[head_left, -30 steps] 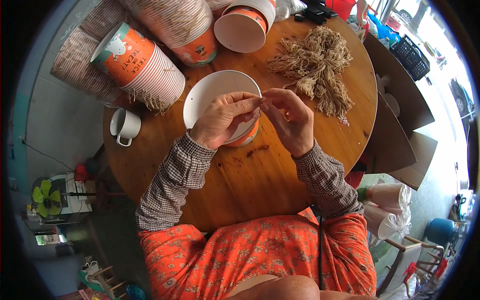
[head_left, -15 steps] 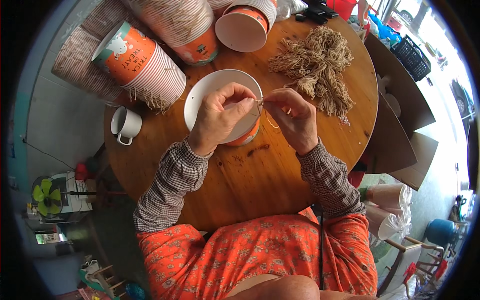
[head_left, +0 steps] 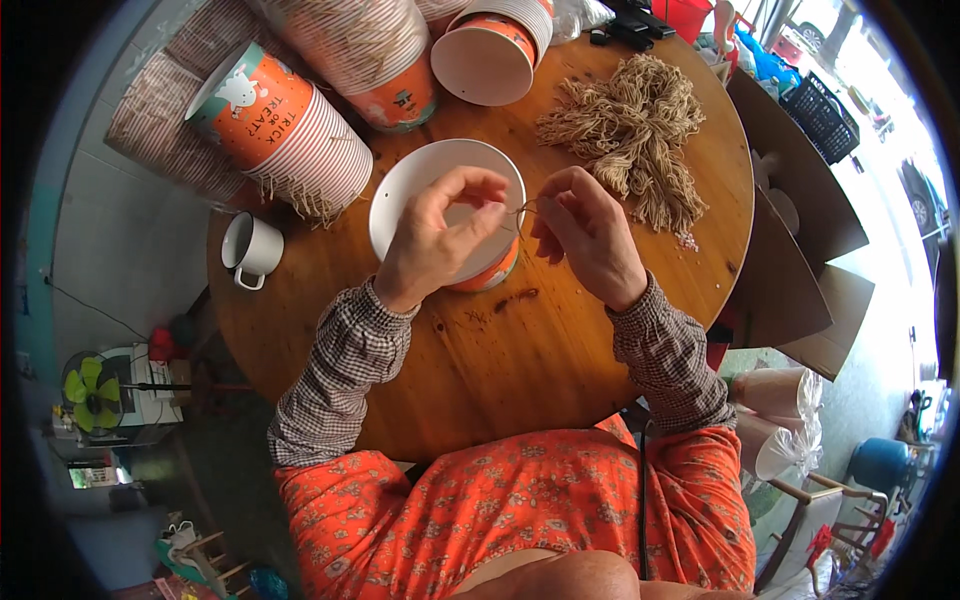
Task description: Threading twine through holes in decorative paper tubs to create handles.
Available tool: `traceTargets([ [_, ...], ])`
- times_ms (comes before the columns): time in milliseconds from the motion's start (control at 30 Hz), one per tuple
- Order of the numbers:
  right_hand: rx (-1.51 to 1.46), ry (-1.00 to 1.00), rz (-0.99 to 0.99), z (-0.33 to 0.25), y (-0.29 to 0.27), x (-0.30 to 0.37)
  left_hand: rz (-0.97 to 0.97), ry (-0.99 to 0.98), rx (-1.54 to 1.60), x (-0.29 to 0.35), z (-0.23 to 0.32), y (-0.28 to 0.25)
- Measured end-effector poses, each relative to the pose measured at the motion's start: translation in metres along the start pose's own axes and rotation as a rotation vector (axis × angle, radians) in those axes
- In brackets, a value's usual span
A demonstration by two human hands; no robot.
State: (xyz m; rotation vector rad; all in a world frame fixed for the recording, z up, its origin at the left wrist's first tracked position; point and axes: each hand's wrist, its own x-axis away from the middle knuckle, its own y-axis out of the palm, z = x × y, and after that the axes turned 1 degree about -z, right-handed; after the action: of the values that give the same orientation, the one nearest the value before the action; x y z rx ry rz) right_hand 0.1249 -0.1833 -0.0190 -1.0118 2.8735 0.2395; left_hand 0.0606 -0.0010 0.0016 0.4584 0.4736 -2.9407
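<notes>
My left hand (head_left: 432, 245) is closed in a pinch on a thin cord (head_left: 519, 211), over the rim of a paper bucket. Facing it, my right hand (head_left: 592, 235) pinches the same cord between thumb and finger, its other fingers curled. The cord forms a small loop or twist between the fingertips, too fine to make out fully. Below the hands, the paper bucket (head_left: 396, 180) shows its white inside with a small hole in the wall, and an orange outer side. A pile of tan cords (head_left: 640, 150) lies beyond my right hand.
Stacked orange paper buckets (head_left: 290, 130) lie at the far left, with more stacks behind. A white mug (head_left: 259, 250) stands at the table's left edge. Small whitish bits (head_left: 687, 241) lie by the cords. Cardboard boxes (head_left: 790, 270) stand right of the round wooden table (head_left: 480, 370).
My right hand has shifted slightly right, away from my left, and turned. The fingertips, close together before, now stand apart with the cord showing between them. The bucket stays in place.
</notes>
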Motion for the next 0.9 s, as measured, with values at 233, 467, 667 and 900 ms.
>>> traceTargets([
  [233, 0.266, -0.164, 0.022, -0.007, 0.001, -0.004, -0.092, -0.117, -0.072, -0.007, 0.007, 0.008],
  [467, 0.067, -0.244, 0.041, -0.037, -0.022, -0.012, -0.027, 0.087, -0.326, 0.000, 0.003, 0.005],
  [667, 0.197, -0.385, 0.131, -0.076, -0.032, -0.013, -0.041, 0.170, -0.695, 0.016, 0.010, 0.018],
  [900, 0.308, -0.631, 0.200, -0.094, -0.035, -0.009, -0.022, 0.274, -0.682, 0.026, 0.014, 0.036],
])
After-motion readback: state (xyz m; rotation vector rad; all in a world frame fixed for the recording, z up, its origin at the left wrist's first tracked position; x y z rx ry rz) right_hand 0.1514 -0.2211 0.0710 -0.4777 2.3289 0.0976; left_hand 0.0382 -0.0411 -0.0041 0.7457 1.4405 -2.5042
